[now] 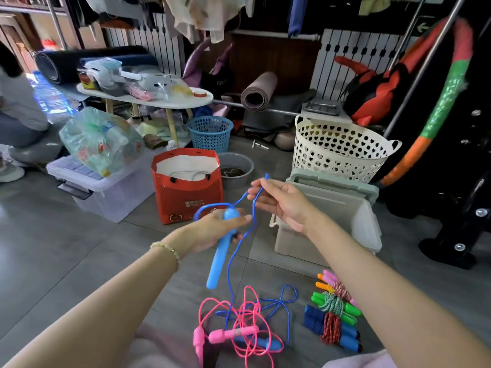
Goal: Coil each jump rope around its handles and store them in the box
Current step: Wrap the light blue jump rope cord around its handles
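My left hand point(212, 229) grips a light blue jump rope handle point(219, 258) that points down toward the floor. My right hand point(281, 203) pinches the blue cord point(253, 208) higher up, to the right of the handle. The cord runs down to a tangle on the floor, where the second blue handle point(261, 342) lies under a pink jump rope point(233, 333). Three coiled ropes lie at the lower right: orange and pink point(336, 284), green point(334, 305), dark blue point(332, 326). The grey box point(342, 208) stands behind my right hand, its lid leaning on it.
A red paper bag point(187, 184) and a clear lidded bin point(106, 187) stand left of the box. A white heart-pattern basket point(340, 150), a blue basket point(210, 132) and a metal bowl point(235, 167) stand behind. A person sits at far left point(16, 112).
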